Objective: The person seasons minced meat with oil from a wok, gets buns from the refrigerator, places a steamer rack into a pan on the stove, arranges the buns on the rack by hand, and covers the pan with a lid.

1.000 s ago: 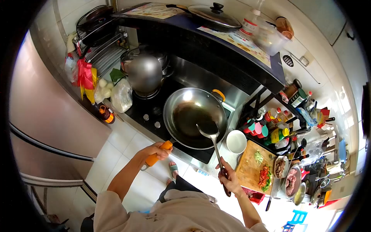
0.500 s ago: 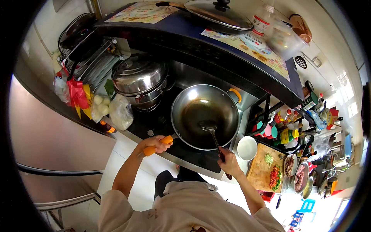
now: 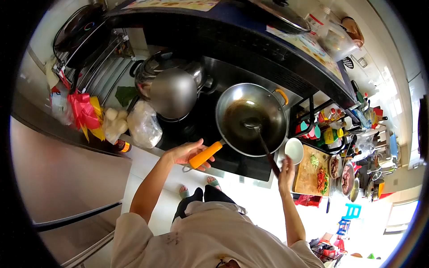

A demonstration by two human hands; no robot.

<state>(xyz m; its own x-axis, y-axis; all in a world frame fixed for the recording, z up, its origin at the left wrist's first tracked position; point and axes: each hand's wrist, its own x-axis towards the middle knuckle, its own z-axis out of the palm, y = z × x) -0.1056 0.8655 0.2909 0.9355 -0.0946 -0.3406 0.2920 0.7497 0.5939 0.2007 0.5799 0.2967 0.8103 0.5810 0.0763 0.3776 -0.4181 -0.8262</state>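
A wok sits on the black stove with dark, shiny liquid at its bottom. My left hand has its thumb and fingers spread, with the wok's orange handle lying across them. My right hand is round the end of the dark handle of a ladle, whose metal head rests in the wok. Its fingertips are beside a white bowl, and whether they touch the rim is unclear.
A steel pot stands left of the wok, partly behind a blurred patch. Plastic bags lie by it. Right of the bowl are a cutting board with chopped vegetables, bowls of meat and several bottles. A range hood overhangs the stove.
The view has shifted. My left hand has loosened from its grip and spread its fingers at the orange handle. My right hand has moved to the handle's end, beside the bowl. The ladle has moved deeper into the wok.
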